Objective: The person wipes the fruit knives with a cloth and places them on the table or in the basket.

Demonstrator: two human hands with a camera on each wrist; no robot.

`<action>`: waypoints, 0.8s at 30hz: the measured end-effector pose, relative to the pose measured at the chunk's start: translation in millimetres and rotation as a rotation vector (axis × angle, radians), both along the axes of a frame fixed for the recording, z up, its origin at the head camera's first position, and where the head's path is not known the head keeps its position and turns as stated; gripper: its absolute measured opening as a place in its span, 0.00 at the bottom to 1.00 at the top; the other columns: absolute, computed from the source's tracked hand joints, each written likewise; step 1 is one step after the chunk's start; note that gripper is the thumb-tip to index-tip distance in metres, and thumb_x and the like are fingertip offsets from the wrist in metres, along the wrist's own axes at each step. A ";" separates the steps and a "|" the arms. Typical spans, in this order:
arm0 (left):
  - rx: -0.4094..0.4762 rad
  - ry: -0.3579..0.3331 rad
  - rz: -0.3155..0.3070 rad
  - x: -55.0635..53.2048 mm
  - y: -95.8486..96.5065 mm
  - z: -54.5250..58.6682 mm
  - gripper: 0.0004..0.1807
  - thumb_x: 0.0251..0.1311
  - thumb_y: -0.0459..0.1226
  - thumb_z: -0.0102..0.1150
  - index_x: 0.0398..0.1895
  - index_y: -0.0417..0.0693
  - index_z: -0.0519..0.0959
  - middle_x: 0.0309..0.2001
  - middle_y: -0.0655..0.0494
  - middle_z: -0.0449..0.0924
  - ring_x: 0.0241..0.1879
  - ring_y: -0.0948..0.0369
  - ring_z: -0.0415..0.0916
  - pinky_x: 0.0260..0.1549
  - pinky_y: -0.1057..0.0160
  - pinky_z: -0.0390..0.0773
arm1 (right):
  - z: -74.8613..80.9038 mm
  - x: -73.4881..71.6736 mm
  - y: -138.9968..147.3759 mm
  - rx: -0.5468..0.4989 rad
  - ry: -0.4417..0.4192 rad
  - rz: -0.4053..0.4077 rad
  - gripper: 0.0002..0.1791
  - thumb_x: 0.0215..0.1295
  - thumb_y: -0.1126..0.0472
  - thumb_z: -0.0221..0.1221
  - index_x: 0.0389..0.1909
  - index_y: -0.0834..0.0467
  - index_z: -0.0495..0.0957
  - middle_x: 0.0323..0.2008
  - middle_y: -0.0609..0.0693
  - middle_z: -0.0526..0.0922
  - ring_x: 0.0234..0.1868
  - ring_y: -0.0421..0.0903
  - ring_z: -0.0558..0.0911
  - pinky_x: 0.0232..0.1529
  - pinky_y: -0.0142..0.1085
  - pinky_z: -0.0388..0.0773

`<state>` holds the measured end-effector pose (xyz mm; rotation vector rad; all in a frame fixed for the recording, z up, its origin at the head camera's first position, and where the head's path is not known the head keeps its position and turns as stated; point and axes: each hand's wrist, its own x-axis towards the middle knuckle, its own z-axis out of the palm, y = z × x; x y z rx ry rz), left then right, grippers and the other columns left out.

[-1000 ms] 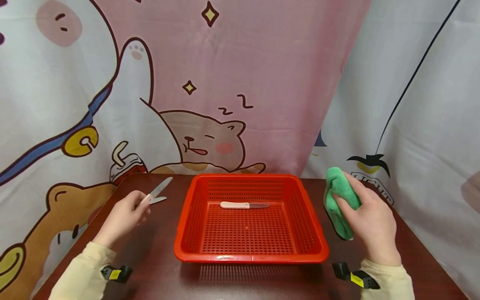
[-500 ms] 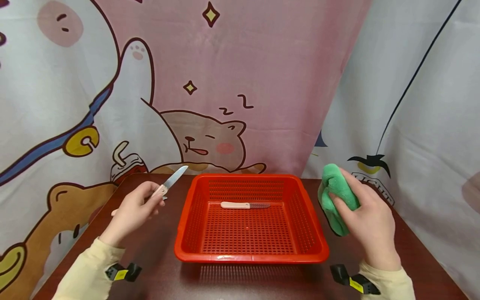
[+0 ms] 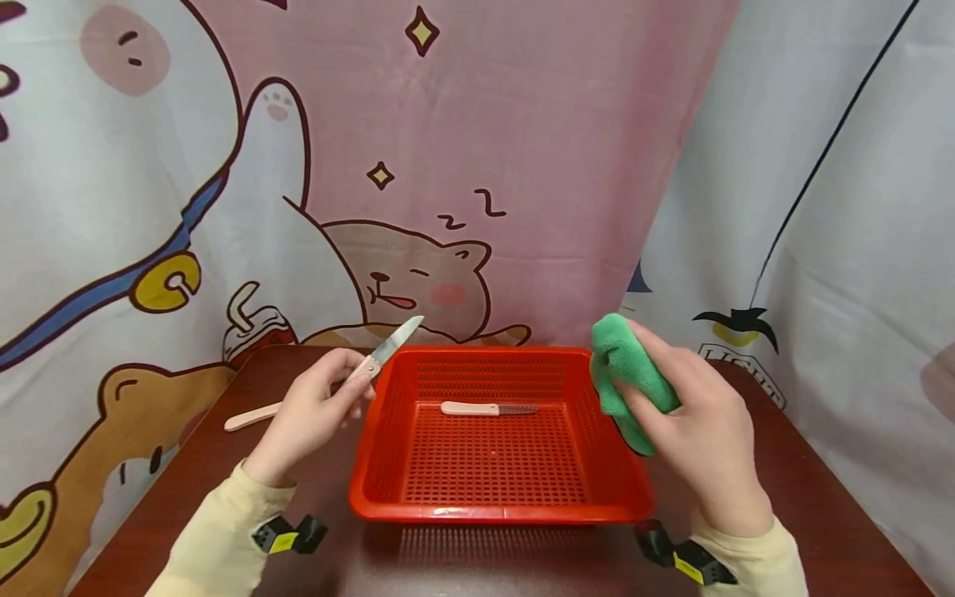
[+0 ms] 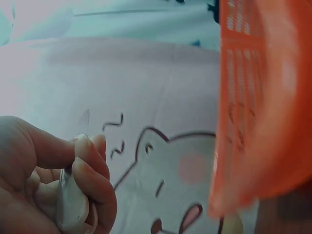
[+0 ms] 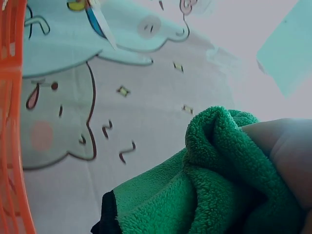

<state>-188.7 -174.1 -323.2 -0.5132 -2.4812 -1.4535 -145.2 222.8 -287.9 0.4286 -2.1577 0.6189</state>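
Note:
My left hand (image 3: 309,414) grips a small knife (image 3: 388,347) by its pale pink handle, with the blade slanting up and to the right near the back left rim of a red basket (image 3: 500,514). In the left wrist view the curled fingers (image 4: 92,180) cover part of that handle. A folded green cloth (image 3: 625,377) is held in my right hand (image 3: 705,427), above the basket's right wall. The right wrist view shows the cloth (image 5: 214,180) bunched, with a dark edge. Inside the basket lies a second pink-handled knife (image 3: 470,409).
Another pale pink handle (image 3: 252,416) lies on the dark brown table (image 3: 298,572) behind my left hand; its other end is hidden. A cartoon-printed curtain (image 3: 537,166) hangs behind the table.
My left hand has moved right and slightly up with the knife, toward the basket. The right hand has moved left with the cloth, now over the basket's right side.

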 end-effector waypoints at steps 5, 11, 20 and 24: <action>0.039 0.001 -0.052 0.9 23.2 4.9 0.06 0.71 0.37 0.57 0.45 0.45 0.75 0.29 0.52 0.78 0.20 0.53 0.73 0.16 0.62 0.74 | -0.5 -0.3 -20.4 0.042 0.007 0.083 0.38 0.50 0.64 0.74 0.65 0.45 0.76 0.43 0.48 0.83 0.41 0.45 0.79 0.36 0.44 0.74; 0.061 0.010 -0.119 1.1 46.2 9.3 0.05 0.71 0.36 0.56 0.45 0.45 0.76 0.29 0.54 0.78 0.20 0.54 0.72 0.16 0.64 0.73 | -2.5 -1.1 -44.4 0.057 0.047 0.184 0.38 0.48 0.65 0.73 0.64 0.45 0.77 0.43 0.45 0.83 0.39 0.43 0.79 0.33 0.43 0.76; 0.114 0.024 -0.193 6.7 73.2 8.8 0.04 0.71 0.35 0.55 0.44 0.45 0.77 0.29 0.52 0.78 0.20 0.58 0.72 0.19 0.65 0.74 | -9.0 -3.6 -73.5 0.083 0.052 0.244 0.38 0.49 0.63 0.73 0.64 0.43 0.76 0.42 0.45 0.82 0.38 0.43 0.79 0.29 0.40 0.77; 0.119 0.039 -0.204 9.1 82.0 6.7 0.03 0.71 0.33 0.56 0.43 0.46 0.77 0.28 0.53 0.79 0.21 0.57 0.73 0.21 0.64 0.75 | -14.6 -4.1 -83.4 0.116 0.037 0.229 0.37 0.50 0.61 0.74 0.64 0.42 0.76 0.41 0.46 0.82 0.36 0.43 0.78 0.26 0.39 0.76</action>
